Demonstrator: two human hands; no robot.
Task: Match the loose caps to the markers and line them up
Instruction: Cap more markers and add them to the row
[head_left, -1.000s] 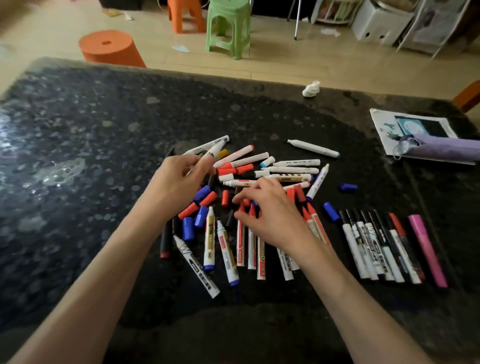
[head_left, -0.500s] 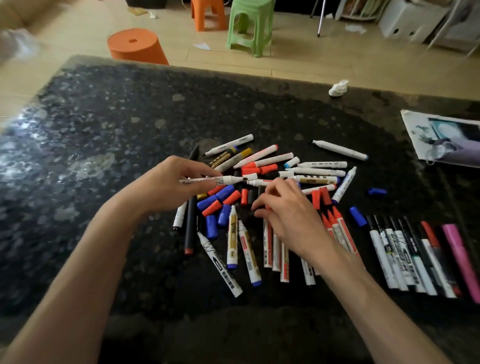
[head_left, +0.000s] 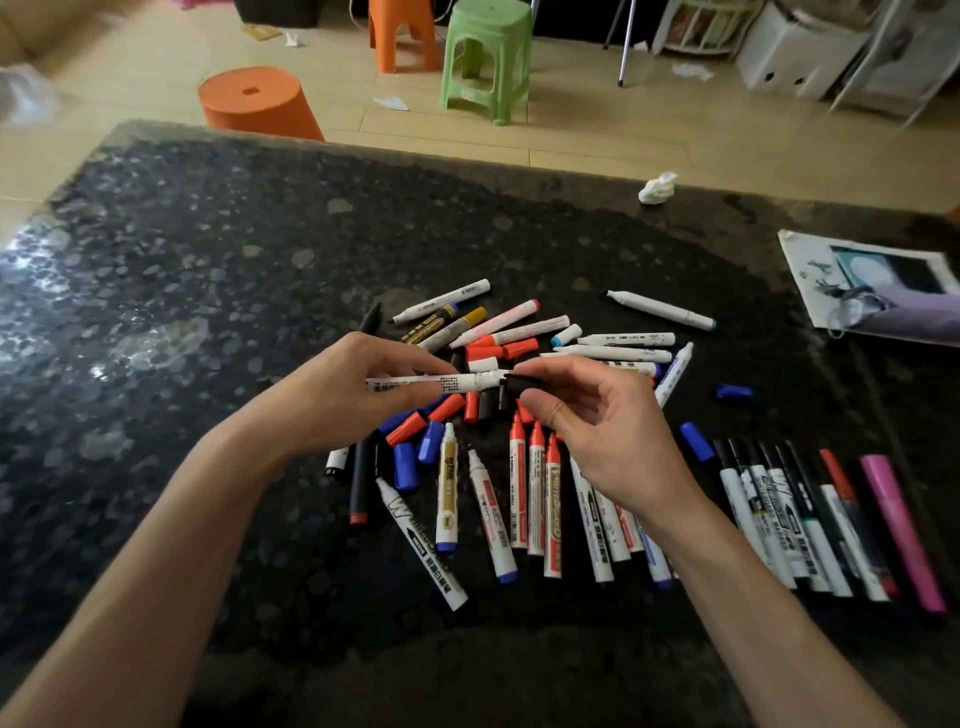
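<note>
While the left grip (head_left: 358, 400) is clasping the white marker (head_left: 415, 383) level above the pile on the surface (head_left: 208, 312), the right grip (head_left: 597, 436) is pinching a black cap (head_left: 522, 384) just beside the marker's dark tip. By my judgement, the cap's mouth is wanting squaring to the barrel, then pushing straight on while the left is bracing; tilting is risking a jam.
</note>
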